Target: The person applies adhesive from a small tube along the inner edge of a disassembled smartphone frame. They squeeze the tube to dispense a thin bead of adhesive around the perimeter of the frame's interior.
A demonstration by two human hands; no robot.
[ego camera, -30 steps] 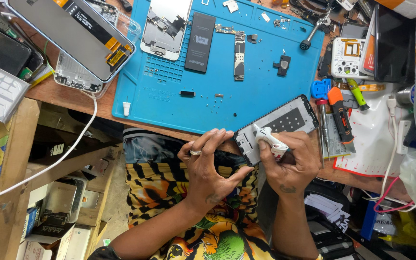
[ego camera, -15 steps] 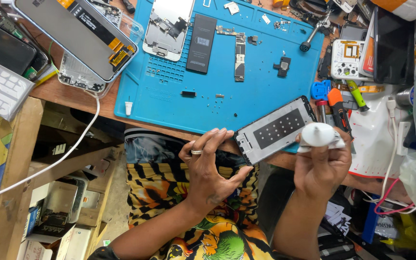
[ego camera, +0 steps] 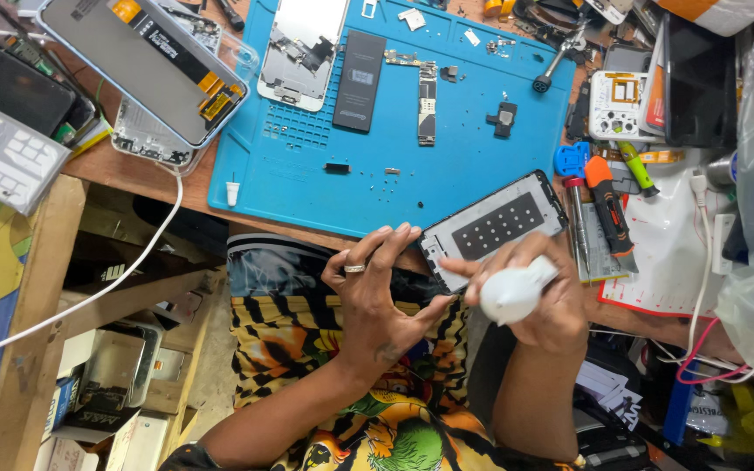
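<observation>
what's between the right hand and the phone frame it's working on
Nothing visible. The right hand holds a white bottle, forefinger reaching onto the phone frame at its near corner. The left hand steadies the same end.
</observation>
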